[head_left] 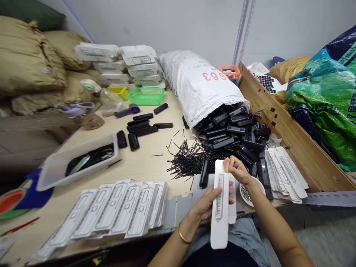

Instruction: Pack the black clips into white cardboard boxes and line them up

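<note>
A pale wall (pixel 172 22) rises behind a light wooden surface (pixel 155 170) crowded with parts. Your left hand (pixel 207 203), right of centre near the bottom of the frame, is closed around a white printed carton (pixel 221 230), thumb across its front and fingers behind. Your right hand (pixel 236 168) has its fingertips drawn together at the carton's upper right edge; whether they pinch the cardboard or something small, you cannot tell. The carton stands tilted, in front of your lap.

Most of your left fingers are hidden behind the carton, and your right wrist partly covers a white bowl (pixel 259 188) of small metal pieces. Behind your hands, black plastic cases (pixel 222 142) spill from a white sack (pixel 200 78), whose inside is mostly out of sight. The patterned bag (pixel 325 100) at upper right is cut off by the frame.
</note>
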`<state>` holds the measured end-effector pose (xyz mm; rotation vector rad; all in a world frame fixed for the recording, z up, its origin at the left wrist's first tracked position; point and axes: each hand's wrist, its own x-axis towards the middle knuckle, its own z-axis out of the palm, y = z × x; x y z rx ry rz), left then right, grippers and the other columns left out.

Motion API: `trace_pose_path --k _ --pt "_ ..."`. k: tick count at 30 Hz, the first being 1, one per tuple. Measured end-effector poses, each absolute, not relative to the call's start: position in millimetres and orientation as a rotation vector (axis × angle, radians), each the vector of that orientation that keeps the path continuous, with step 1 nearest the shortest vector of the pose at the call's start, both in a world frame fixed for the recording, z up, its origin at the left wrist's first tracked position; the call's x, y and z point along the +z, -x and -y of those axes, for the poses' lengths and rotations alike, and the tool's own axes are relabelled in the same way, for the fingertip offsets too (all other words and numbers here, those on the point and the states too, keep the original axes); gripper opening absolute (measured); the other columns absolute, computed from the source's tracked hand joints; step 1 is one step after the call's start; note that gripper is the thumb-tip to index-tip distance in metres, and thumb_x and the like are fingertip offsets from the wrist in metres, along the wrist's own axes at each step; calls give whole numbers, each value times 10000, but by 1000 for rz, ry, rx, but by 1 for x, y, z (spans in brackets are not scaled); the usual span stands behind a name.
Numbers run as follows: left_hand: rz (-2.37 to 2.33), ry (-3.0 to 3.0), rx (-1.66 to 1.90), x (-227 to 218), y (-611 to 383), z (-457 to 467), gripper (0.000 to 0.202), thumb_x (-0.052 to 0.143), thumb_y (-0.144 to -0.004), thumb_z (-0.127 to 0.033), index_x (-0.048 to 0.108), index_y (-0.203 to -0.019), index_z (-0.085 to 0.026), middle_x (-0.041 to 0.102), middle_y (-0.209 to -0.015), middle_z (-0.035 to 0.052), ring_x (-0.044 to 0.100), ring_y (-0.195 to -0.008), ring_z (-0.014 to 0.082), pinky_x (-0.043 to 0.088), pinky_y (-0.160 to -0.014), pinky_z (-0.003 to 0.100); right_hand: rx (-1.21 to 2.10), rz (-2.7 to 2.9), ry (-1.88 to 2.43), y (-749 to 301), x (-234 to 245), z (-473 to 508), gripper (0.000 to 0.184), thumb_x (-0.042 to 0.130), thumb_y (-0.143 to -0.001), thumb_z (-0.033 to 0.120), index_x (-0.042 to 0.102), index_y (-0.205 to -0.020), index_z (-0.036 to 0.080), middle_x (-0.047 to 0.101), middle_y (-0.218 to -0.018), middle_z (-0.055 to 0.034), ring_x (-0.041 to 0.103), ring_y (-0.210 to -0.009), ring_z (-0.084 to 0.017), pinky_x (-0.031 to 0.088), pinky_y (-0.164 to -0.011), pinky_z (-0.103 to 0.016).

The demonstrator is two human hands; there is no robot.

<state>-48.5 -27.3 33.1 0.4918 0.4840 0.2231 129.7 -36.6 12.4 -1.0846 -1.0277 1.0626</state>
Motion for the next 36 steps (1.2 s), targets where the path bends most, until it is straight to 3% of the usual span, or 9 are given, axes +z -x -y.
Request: trace_pose_path --k 6,9,13,16,19,24,28,31,36 --pt "-582 -769 457 32 47 12 903 673 -744 -375 63 -1407 -311 617 -1052 102 655 -661 187 543 -604 337 851 865 1306 -105 7 39 232 587 -789 432 544 -846 212 547 -891 -27 523 -828 -160 441 -753 -294" --pt "-660 -882 493 36 46 9 773 638 -767 -387 165 -1371 -295 607 -1065 90 637 -641 158 537 -590 305 784 905 1436 -84 5 42 252 471 -871 407 610 -857 197 521 -1077 -58 501 -1008 -180 410 -873 -300" --pt "-775 -982 492 34 46 9 635 626 -763 -422 297 -1271 -230 604 -1071 89 637 -711 164 535 -641 295 822 884 1402 -73 4 43 240 459 -888 385 585 -828 190 552 -909 -33 531 -853 -157 431 -777 -277" --pt "-841 -952 562 28 46 10 790 631 -758 -430 148 -1357 -247 600 -1100 101 646 -774 186 533 -697 321 843 847 1312 -75 6 41 189 517 -864 364 557 -970 213 573 -908 -19 546 -842 -149 435 -760 -265" --pt "-842 -938 531 22 47 10 946 625 -764 -429 -39 -1414 -256 606 -1107 133 655 -770 218 531 -688 359 943 836 1264 -78 8 37 200 534 -851 388 578 -845 193 593 -858 -18 556 -818 -149 435 -748 -262" --pt "-801 -1120 583 17 51 13 976 649 -757 -373 -19 -1451 -212 557 -1215 165 603 -1015 259 467 -885 398 1021 722 1299 -80 1 28 255 618 -766 438 596 -780 184 585 -756 -1 522 -704 -138 437 -652 -249" --pt "-809 -1100 481 15 52 9 1026 623 -771 -412 -133 -1438 -218 636 -1064 126 640 -872 246 503 -779 389 1011 704 1308 -70 -6 39 297 540 -827 452 615 -789 168 604 -790 -27 541 -746 -153 445 -696 -272" --pt "-882 -1078 481 14 56 0 937 569 -800 -456 -55 -1452 -204 637 -1055 124 639 -861 239 506 -754 365 955 729 1333 -64 -7 48 245 565 -820 416 605 -913 192 614 -914 -31 550 -835 -164 445 -752 -284" --pt "-723 -1409 694 16 77 -18 742 592 -786 -421 230 -1412 -253 428 -1371 135 461 -1217 275 414 -966 415 843 465 1331 -61 -2 22 310 551 -798 484 544 -942 210 580 -833 -15 538 -744 -156 455 -657 -275"
